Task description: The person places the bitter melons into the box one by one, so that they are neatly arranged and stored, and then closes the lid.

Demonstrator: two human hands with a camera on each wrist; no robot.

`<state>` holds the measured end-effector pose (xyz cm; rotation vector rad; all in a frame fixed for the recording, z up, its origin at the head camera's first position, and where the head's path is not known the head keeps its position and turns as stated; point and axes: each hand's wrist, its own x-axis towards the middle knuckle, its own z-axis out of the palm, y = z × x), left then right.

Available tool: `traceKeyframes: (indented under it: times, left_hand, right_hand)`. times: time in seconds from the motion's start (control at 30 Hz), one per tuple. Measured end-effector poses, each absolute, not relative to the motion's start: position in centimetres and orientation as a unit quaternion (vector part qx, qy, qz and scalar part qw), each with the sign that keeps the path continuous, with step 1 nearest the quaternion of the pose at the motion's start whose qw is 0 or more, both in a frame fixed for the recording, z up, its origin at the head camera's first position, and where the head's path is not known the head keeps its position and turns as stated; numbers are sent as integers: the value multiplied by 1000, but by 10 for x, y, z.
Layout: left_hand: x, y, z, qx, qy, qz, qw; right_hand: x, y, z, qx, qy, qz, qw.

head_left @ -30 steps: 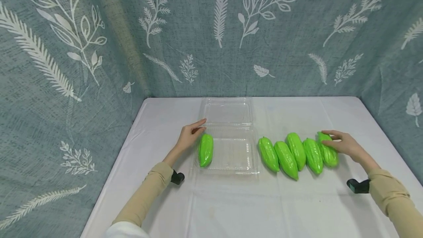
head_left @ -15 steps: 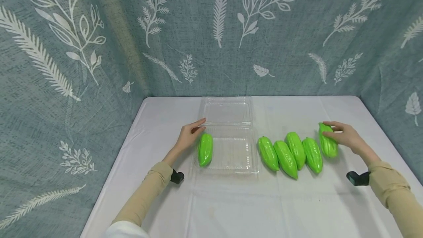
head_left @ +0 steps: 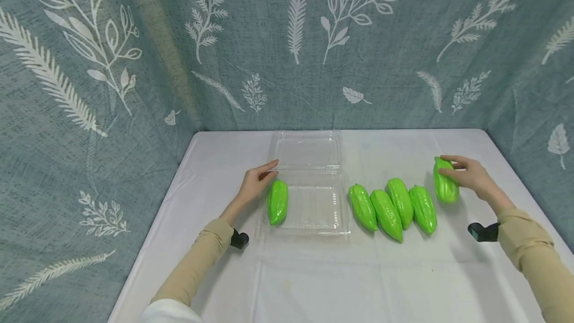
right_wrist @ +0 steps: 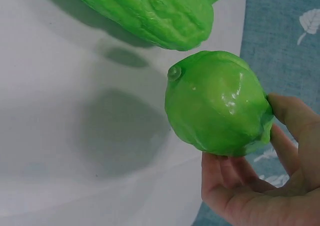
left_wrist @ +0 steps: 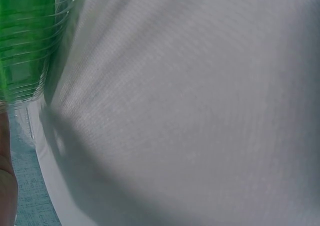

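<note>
My right hand [head_left: 473, 176] holds a green bitter melon [head_left: 445, 183] between thumb and fingers, above the table at the right. In the right wrist view this bitter melon [right_wrist: 220, 104] shows end-on, its shadow apart from it on the cloth. Several more bitter melons [head_left: 388, 215] lie in a row to the left of that hand. An opened clear plastic clamshell box [head_left: 309, 231] stands at the middle, with one bitter melon [head_left: 278, 202] along the left side of its tray. My left hand [head_left: 256, 183] touches the box's left edge near the hinge, fingers fairly straight.
The clear lid [head_left: 306, 149] lies folded back behind the tray. A white cloth covers the table [head_left: 323, 283]. Blue-green curtains [head_left: 269, 39] with leaf prints hang behind it and at both sides.
My right hand has lifted the rightmost bitter melon and carried it toward the back, away from the row. My left hand and the box have stayed in place.
</note>
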<state>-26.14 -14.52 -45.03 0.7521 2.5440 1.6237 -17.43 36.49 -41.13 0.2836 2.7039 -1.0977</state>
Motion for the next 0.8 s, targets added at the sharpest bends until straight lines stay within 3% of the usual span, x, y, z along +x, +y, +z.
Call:
traceKeyframes:
  times: [0.57, 0.8]
  left_hand:
    - [-280, -151, -490, 255, 819, 513, -16]
    - [-282, -150, -487, 227, 833, 504, 9]
  right_hand:
    - [-179, 353, -410, 107, 902, -403, 111]
    - [-180, 342, -409, 96, 899, -415, 106]
